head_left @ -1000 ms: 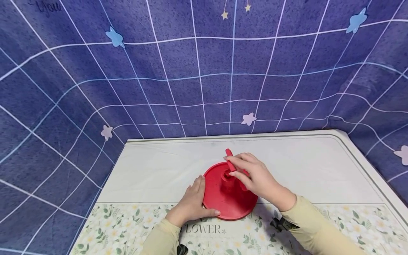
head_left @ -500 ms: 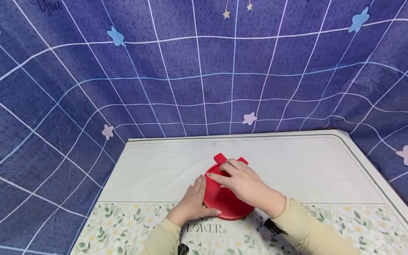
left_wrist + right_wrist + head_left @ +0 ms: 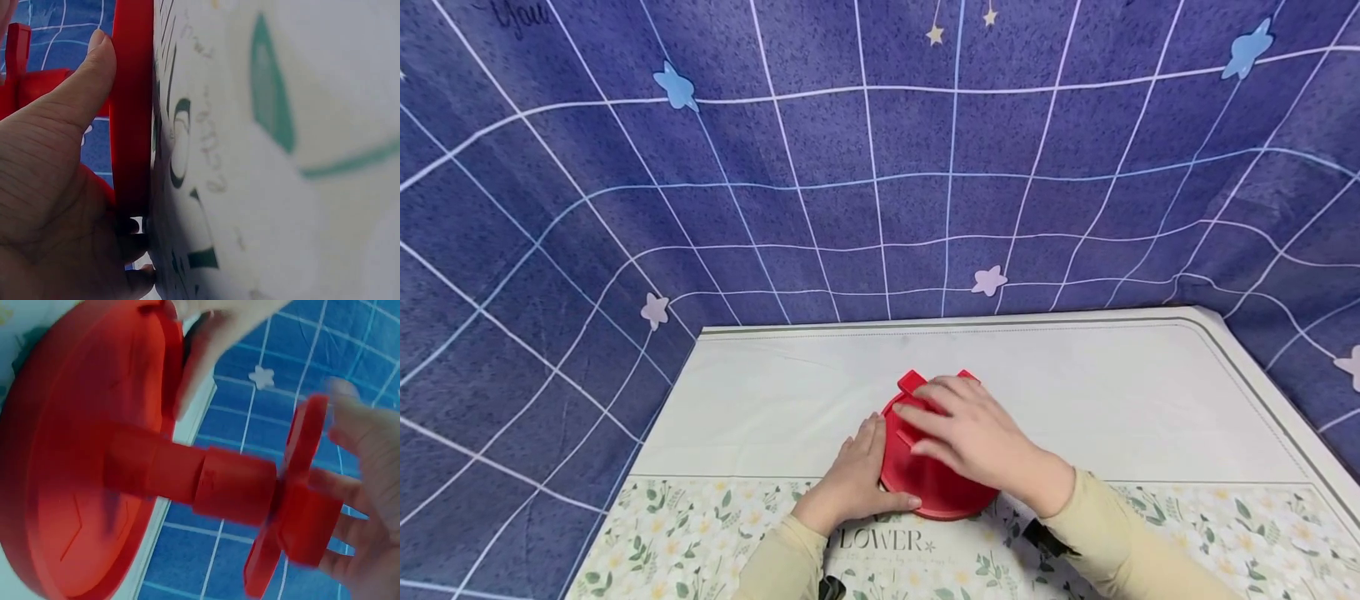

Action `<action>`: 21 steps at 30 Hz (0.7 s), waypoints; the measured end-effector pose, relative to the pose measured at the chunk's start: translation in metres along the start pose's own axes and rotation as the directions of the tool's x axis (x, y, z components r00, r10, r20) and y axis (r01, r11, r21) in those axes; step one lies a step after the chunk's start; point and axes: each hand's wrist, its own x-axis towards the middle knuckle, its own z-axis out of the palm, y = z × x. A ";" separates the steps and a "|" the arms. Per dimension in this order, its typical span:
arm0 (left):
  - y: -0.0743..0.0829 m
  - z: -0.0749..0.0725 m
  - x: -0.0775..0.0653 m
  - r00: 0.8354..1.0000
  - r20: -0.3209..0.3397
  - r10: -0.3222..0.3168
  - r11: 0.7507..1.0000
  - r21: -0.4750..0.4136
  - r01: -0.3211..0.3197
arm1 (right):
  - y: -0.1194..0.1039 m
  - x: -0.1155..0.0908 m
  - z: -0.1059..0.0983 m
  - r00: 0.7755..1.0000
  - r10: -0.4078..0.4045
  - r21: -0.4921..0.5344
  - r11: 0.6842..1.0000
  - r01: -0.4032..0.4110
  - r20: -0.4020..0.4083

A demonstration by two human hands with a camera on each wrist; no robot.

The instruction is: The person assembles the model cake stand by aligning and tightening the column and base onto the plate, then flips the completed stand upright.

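A round red plastic base (image 3: 951, 496) with a raised rim sits on the table. From its middle rises a red post (image 3: 234, 485), topped by a red knob with flat arms (image 3: 309, 519). My left hand (image 3: 853, 475) holds the rim at the left; in the left wrist view its thumb lies on the rim and fingertips show at the edge. Over the knob is my right hand (image 3: 973, 429), hiding most of it in the head view. The right wrist view shows its fingers close behind the knob, its thumb apart from it.
White and flowered cloth (image 3: 760, 400) covers the table. Behind and at both sides hangs a blue curtain (image 3: 820, 208) with a line grid and stars. The table's back edge (image 3: 1075, 315) runs just below it.
My right hand has moved left and over the knob, whose arms now point differently. In the last half second its thumb and fingers have spread apart. My left hand has stayed on the rim.
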 end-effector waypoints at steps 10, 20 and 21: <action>0.001 -0.001 -0.001 1.000 0.008 -0.022 0.999 -0.030 0.022 | 0.045 -0.018 0.000 0.913 0.407 0.349 0.851 -0.392 0.034; -0.001 -0.002 -0.002 1.000 0.001 -0.014 0.999 -0.042 0.014 | 0.052 -0.046 -0.006 0.861 0.477 0.557 0.673 -0.486 0.175; -0.001 -0.002 -0.002 1.000 0.002 -0.015 0.999 -0.040 0.015 | 0.051 -0.048 -0.008 0.860 0.479 0.572 0.660 -0.486 0.178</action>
